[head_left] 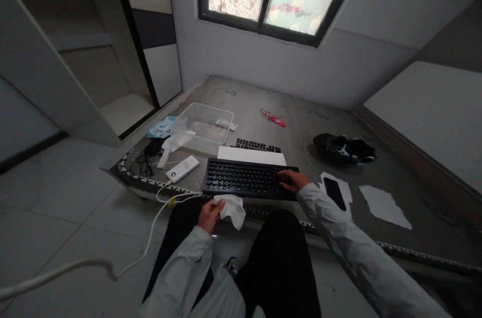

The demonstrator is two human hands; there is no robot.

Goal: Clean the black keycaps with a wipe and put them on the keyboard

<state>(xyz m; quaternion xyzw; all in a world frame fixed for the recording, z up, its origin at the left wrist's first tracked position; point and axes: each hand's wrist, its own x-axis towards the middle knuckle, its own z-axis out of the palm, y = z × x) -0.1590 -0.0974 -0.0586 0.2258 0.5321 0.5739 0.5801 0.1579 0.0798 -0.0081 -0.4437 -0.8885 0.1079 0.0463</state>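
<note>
A white tissue point(232, 209) hangs from my left hand point(211, 213), pinched between thumb and fingers in front of the bed's edge. The black keyboard point(241, 177) lies across that edge just above my knees. Over its right end is my right hand point(292, 180), fingers curled together and touching the keys; whatever they may pinch is too small to make out. Behind the keyboard lies a white strip like a sheet or box point(252, 155). Rows of small dark keycaps point(258, 145) are laid out beyond it.
On the left are a clear plastic bin point(205, 130), a white power strip point(183, 169) with cables, and a blue packet point(161, 127). A red packet point(273, 118) lies further back. To the right are a dark cap point(344, 150), a phone point(335, 193) on paper, and another paper sheet point(384, 206).
</note>
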